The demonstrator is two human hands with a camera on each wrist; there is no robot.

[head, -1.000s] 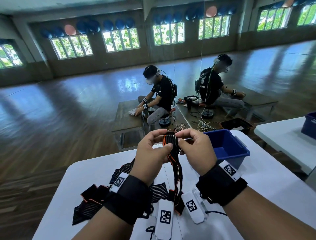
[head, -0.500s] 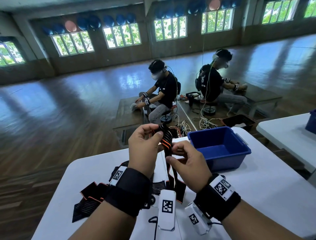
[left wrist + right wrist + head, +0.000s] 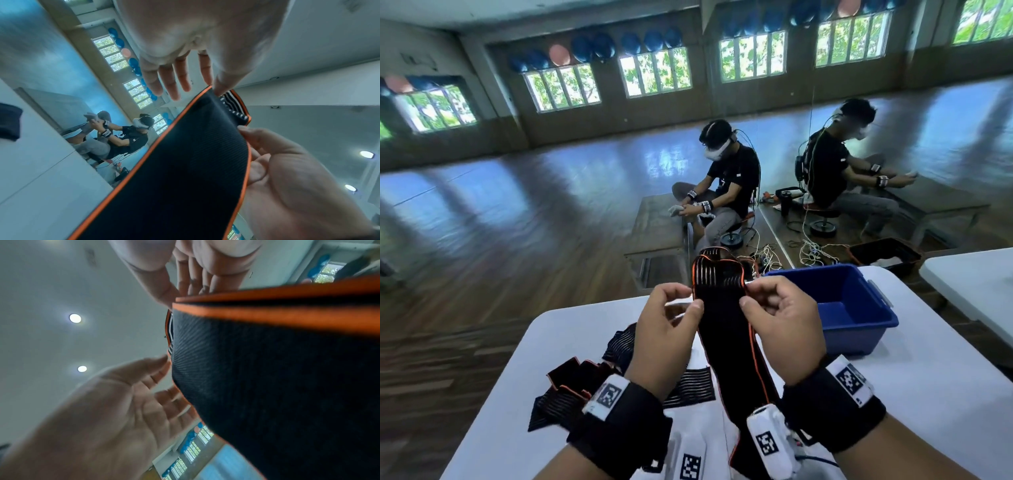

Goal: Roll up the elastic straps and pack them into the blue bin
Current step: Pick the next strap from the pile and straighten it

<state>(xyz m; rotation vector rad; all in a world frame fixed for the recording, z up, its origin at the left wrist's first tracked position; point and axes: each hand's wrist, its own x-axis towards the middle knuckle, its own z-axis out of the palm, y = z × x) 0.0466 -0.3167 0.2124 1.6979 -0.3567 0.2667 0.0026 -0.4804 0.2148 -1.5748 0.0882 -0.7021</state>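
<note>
**Strap now spread flat betw both hands, roll loosened at top**

Both hands are up over the white table, holding one black elastic strap w/ orange edging by its two long edges. L hand pinches the strap's left edge betw thumb and fingertips; R hand pinches the right edge the same way. In the L wrist view the left hand's thumb tip sits on the strap edge while the other fingers stretch out fairly straight; the R hand's fingers curl behind the opposite edge.

Vs 0.5 s ago: then the strap was a tight striped coil held edge-on in the L hand's fingers, w/ the R hand lower on the hanging tail. Now the hands are level w/ each other, further apart, and the strap faces the camera flat and wide. Only a short striped curl is left, folded over just above the fingertips. The tail runs down betw the wrists toward the person.

The blue bin stands just right of the R hand, touching nothing held; no strap shows inside it. More straps lie in a loose heap on the table below and left of the L wrist, as before

Beyond the hands, two seated people w/ headsets work at low benches
</note>
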